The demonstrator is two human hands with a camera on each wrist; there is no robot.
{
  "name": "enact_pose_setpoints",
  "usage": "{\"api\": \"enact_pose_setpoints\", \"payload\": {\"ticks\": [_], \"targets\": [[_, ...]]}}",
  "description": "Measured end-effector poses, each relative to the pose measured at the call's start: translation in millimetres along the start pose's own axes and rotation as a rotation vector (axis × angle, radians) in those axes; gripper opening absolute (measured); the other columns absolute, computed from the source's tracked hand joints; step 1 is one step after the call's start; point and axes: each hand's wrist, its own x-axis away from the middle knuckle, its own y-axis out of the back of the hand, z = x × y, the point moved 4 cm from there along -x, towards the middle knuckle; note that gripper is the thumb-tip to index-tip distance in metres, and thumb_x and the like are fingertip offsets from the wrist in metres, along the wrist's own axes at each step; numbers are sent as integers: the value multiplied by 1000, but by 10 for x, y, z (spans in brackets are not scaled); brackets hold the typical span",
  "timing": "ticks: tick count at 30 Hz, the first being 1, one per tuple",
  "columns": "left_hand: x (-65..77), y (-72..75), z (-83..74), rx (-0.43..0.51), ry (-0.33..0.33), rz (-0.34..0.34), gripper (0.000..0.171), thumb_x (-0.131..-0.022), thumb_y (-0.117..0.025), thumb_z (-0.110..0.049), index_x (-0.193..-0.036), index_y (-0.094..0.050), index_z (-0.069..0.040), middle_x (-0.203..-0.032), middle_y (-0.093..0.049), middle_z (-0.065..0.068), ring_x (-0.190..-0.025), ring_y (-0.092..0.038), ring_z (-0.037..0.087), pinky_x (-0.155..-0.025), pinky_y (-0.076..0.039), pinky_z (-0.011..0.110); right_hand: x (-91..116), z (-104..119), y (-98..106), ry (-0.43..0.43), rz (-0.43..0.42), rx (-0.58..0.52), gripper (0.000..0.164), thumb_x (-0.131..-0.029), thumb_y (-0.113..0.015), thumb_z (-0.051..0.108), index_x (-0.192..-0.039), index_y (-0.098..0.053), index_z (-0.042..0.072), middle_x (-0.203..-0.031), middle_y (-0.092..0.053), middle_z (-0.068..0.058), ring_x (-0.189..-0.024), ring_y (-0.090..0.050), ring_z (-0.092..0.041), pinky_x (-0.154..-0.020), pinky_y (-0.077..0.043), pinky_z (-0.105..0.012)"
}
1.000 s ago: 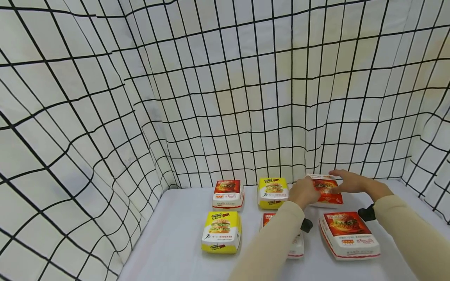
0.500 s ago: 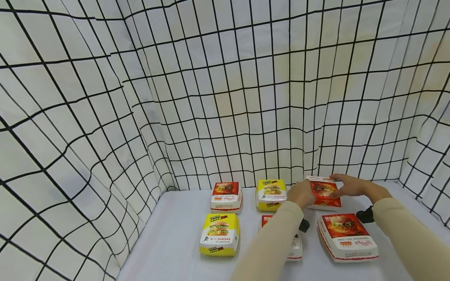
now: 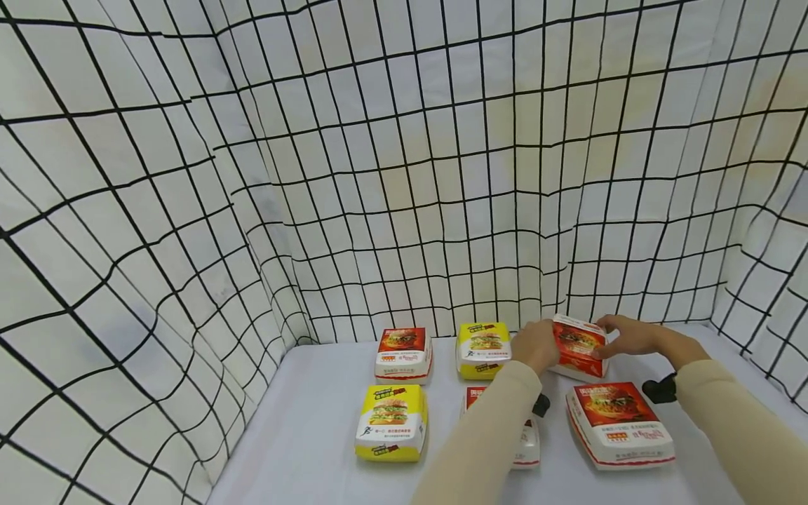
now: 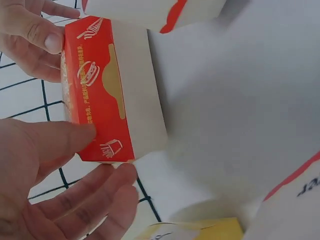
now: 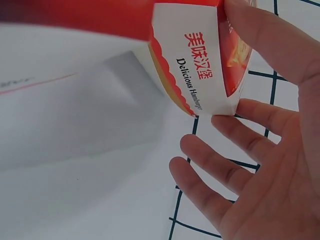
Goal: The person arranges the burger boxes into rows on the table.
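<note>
Both my hands are on a red and white hamburger box at the back right of the table. My left hand grips its left end; in the left wrist view the thumb lies on the red panel and the fingers are at the box's end. From the right side my right hand pinches it, thumb over the top and index finger at the corner in the right wrist view. The lid is closed, and the box sits turned at an angle. Its printed end reads "Delicious Hamburger".
Two yellow boxes and a red and white box stand to the left. Another red box sits in front at right. My left forearm partly covers one more. Black-gridded white cloth rises behind the table.
The held box has turned clockwise as seen from the head, its far edge now sloping down to the right. Both hands have stayed on it. The other boxes keep their places.
</note>
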Motion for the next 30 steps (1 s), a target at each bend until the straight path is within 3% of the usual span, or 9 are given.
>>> {"api": "enact_pose_setpoints", "payload": {"ticks": [6, 11, 17, 24, 30], "targets": [[-23, 45, -30, -37, -38, -59, 10, -86, -78, -20, -96, -76, -21, -92, -76, -7, -68, -61, 9, -55, -46, 28, 18, -16, -38, -18, 8, 18, 94, -88, -77, 47, -144, -34, -16, -138, -38, -47, -125, -42, -62, -96, -47, -68], [-18, 63, -2, -50, -21, -60, 5, -87, -77, -21, -92, -77, -20, -89, -76, -7, -68, -63, 10, -54, -47, 28, 10, 18, -59, -26, 2, 35, 95, -88, -76, 49, -145, -34, -15, -138, -40, -46, -125, -43, -62, -96, -47, -69], [11, 57, 11, -48, -27, -41, 16, -87, -77, -24, -103, -75, -23, -95, -76, -7, -74, -65, 12, -61, -49, 30, 15, 74, -54, -44, -3, 57, 93, -89, -76, 48, -143, -36, -17, -135, -42, -44, -123, -46, -59, -96, -47, -67], [14, -3, 1, -9, -12, 39, 35, -87, -77, -36, -119, -71, -25, -102, -73, -4, -82, -63, 14, -69, -51, 32, 4, 29, -77, -38, 13, 59, 72, -91, -74, 44, -128, -52, -13, -119, -62, -28, -110, -59, -44, -94, -49, -64], [22, -36, -20, 18, -22, 86, 39, -87, -77, -45, -121, -71, -25, -105, -73, -5, -88, -65, 13, -74, -53, 32, 30, 6, -52, -31, 16, 49, 63, -93, -73, 41, -123, -56, -11, -114, -63, -24, -105, -60, -38, -90, -51, -59]]}}
